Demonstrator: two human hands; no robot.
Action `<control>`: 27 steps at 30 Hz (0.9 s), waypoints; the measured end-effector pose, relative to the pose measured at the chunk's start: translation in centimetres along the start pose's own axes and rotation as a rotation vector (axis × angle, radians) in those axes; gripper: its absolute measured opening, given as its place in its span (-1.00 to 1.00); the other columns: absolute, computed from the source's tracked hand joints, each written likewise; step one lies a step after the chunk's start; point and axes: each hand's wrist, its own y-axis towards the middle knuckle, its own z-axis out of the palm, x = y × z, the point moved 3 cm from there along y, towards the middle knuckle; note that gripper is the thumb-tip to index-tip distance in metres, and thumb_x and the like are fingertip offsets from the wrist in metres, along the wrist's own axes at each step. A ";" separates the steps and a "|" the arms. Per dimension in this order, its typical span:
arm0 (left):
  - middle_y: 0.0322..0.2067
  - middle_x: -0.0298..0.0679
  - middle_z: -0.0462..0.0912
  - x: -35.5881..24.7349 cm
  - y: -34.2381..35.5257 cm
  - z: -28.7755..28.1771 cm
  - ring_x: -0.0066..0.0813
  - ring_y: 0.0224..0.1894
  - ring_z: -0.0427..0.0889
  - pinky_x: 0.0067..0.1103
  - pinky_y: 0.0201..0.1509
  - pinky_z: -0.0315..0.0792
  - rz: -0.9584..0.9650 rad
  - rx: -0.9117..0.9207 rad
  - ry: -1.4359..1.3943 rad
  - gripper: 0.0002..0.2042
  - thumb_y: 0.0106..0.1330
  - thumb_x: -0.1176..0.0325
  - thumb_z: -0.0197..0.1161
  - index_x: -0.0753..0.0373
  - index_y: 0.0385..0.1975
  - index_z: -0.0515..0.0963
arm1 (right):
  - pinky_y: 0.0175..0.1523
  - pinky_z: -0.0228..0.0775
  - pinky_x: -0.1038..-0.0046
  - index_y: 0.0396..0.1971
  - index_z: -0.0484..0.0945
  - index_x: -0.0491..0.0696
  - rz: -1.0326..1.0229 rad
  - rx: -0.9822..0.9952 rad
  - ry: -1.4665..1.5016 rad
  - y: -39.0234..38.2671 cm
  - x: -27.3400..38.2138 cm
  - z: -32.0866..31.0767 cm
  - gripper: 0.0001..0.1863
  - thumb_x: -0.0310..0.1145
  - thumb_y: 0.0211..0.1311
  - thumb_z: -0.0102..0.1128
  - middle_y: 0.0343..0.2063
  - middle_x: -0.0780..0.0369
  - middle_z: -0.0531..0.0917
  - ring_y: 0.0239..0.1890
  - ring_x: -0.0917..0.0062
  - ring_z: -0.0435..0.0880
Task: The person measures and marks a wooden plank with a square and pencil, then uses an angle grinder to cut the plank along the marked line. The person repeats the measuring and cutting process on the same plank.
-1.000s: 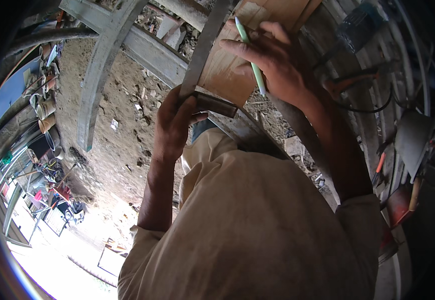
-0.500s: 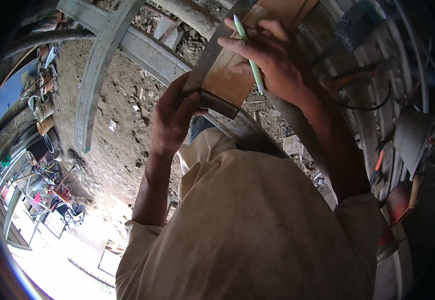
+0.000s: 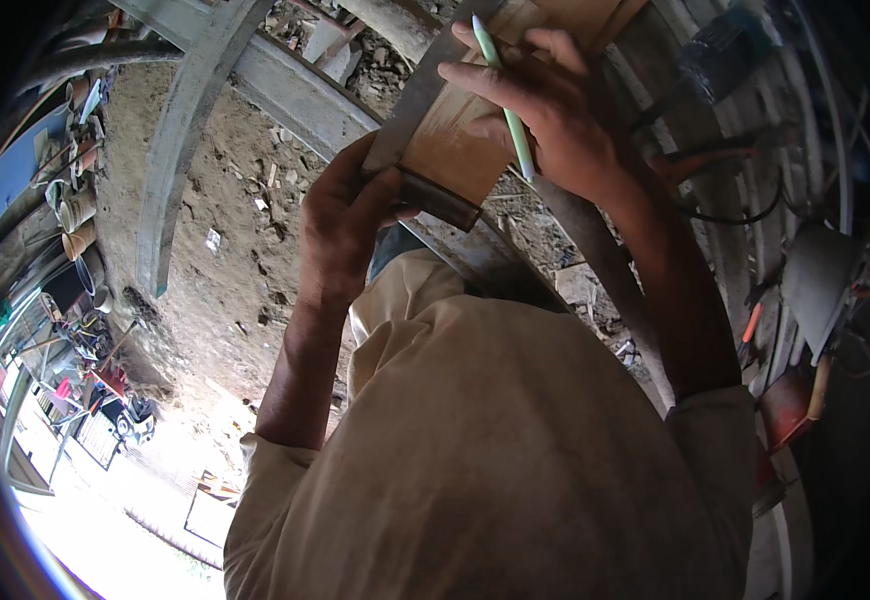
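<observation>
A flat brown wooden board [image 3: 470, 150] lies in front of me, running up and away to the right. A dark L-shaped metal square [image 3: 440, 198] sits against it, its long leg along the board's left edge and its thicker leg across the near end. My left hand [image 3: 345, 215] is closed round the corner of the square, thumb on top. Over the board, my right hand [image 3: 565, 120] holds a slim pale green pencil [image 3: 512, 120] between its fingers, pointed end up and away. Its index finger reaches toward the square's long leg; the fingertips' contact is unclear.
Grey beams [image 3: 300, 95] cross over rubble-strewn ground [image 3: 225, 210]. At the right lie an orange-handled tool [image 3: 705, 158], a grey blade-like sheet [image 3: 817, 275] and a wooden handle [image 3: 819, 390] among long strips. Several pots [image 3: 77, 212] line the left side.
The view has shifted slightly, moving the ground and beams a little left in the picture. Both hands keep nearly the same hold on the square and pencil.
</observation>
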 end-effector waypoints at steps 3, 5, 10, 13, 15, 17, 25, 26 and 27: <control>-0.06 -0.08 0.70 -0.5 0.5 -0.4 -0.44 -0.13 0.77 -0.54 -0.04 0.70 -0.071 0.032 0.011 -0.54 0.49 0.39 0.18 0.49 0.31 0.39 | 0.31 0.23 0.28 0.20 0.62 0.05 -0.031 0.012 -0.023 0.4 0.4 -0.5 -0.39 -0.45 0.07 0.49 0.31 0.15 0.58 0.18 0.43 0.67; -0.08 -0.09 0.71 -0.9 1.2 -0.7 -0.46 -0.15 0.77 -0.55 -0.05 0.71 -0.129 0.106 0.012 -0.55 0.50 0.38 0.19 0.50 0.30 0.41 | 0.31 0.22 0.28 0.20 0.62 0.05 -0.040 0.002 -0.015 0.4 0.4 -0.6 -0.40 -0.45 0.08 0.49 0.31 0.14 0.59 0.18 0.43 0.67; -0.11 -0.14 0.71 -1.1 1.7 -1.2 -0.50 -0.17 0.76 -0.58 -0.05 0.73 -0.176 0.171 0.038 -0.55 0.50 0.34 0.23 0.50 0.27 0.44 | 0.29 0.27 0.29 0.19 0.63 0.05 0.011 0.012 -0.022 0.0 0.0 -0.1 -0.39 -0.41 0.05 0.51 0.30 0.17 0.61 0.17 0.44 0.67; -0.09 -0.16 0.72 -0.8 1.6 -1.3 -0.53 -0.16 0.76 -0.59 -0.05 0.73 -0.183 0.182 0.015 -0.56 0.51 0.34 0.23 0.49 0.26 0.45 | 0.27 0.30 0.31 0.19 0.64 0.06 0.035 0.016 -0.046 0.1 0.1 -0.2 -0.39 -0.40 0.04 0.52 0.28 0.19 0.62 0.14 0.44 0.69; -0.08 -0.17 0.72 -0.7 1.6 -1.4 -0.54 -0.15 0.76 -0.60 -0.05 0.73 -0.198 0.192 -0.001 -0.58 0.52 0.36 0.22 0.48 0.26 0.46 | 0.24 0.37 0.30 0.18 0.65 0.13 0.050 0.010 -0.068 0.1 0.1 -0.3 -0.41 -0.40 0.04 0.51 0.28 0.27 0.62 0.11 0.39 0.65; -0.09 -0.18 0.72 -0.8 1.7 -1.4 -0.55 -0.16 0.76 -0.61 -0.06 0.73 -0.199 0.198 -0.021 -0.59 0.52 0.37 0.21 0.47 0.27 0.46 | 0.19 0.47 0.29 0.15 0.68 0.27 0.073 0.008 -0.092 0.0 -0.2 -0.1 -0.43 -0.41 0.08 0.47 0.29 0.40 0.62 0.08 0.27 0.56; -0.11 -0.14 0.73 -0.5 1.3 -1.0 -0.50 -0.18 0.78 -0.59 -0.06 0.73 -0.161 0.157 -0.022 -0.58 0.54 0.37 0.18 0.49 0.28 0.44 | 0.27 0.27 0.31 0.17 0.65 0.05 0.010 -0.015 -0.003 0.3 0.1 -0.3 -0.38 -0.45 0.01 0.53 0.29 0.16 0.61 0.18 0.45 0.67; -0.10 -0.11 0.73 -0.5 1.3 -1.0 -0.48 -0.17 0.79 -0.57 -0.05 0.74 -0.161 0.152 -0.012 -0.58 0.55 0.37 0.16 0.51 0.28 0.41 | 0.28 0.26 0.31 0.17 0.65 0.05 -0.010 -0.029 0.003 0.5 0.3 -0.5 -0.38 -0.46 0.01 0.53 0.29 0.16 0.61 0.18 0.45 0.67; -0.09 -0.08 0.73 -0.5 1.2 -0.9 -0.45 -0.15 0.79 -0.56 -0.04 0.74 -0.162 0.146 -0.002 -0.57 0.56 0.37 0.14 0.52 0.29 0.39 | 0.28 0.26 0.31 0.17 0.65 0.04 -0.012 -0.021 -0.001 0.6 0.3 -0.5 -0.39 -0.46 0.01 0.53 0.29 0.16 0.61 0.19 0.45 0.67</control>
